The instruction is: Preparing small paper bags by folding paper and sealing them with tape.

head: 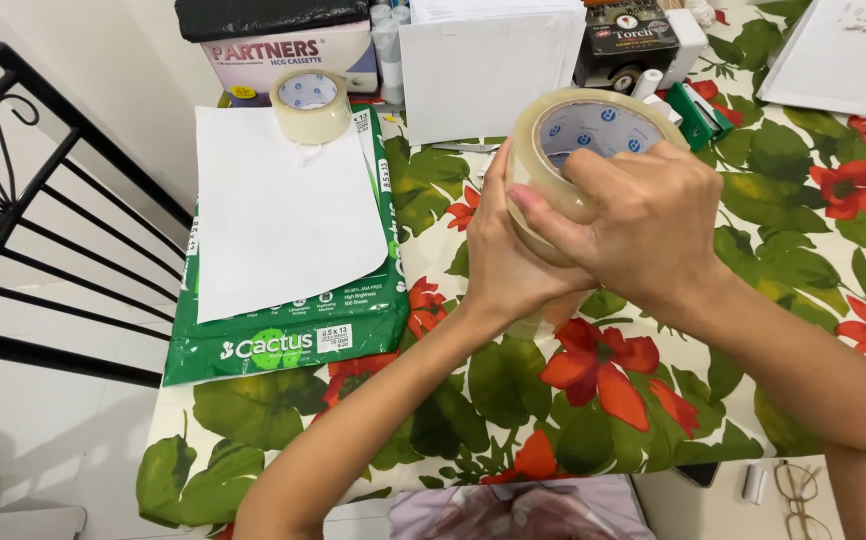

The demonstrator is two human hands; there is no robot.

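Tape roll (593,135): core axis tilted up toward the camera.
Left hand (498,255): cups its underside.
Right hand (643,225): grips its rim.
Second roll (311,105): well left, flat on white paper (283,215).

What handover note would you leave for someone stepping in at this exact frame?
Left hand: cups the tape roll from the side and below.
Right hand: over the roll's front, fingers on its outer surface.
Roll is held above the floral tablecloth; no tape seen pulled free.
A second roll sits on a white sheet atop the green paper pack.
Nothing taped yet.
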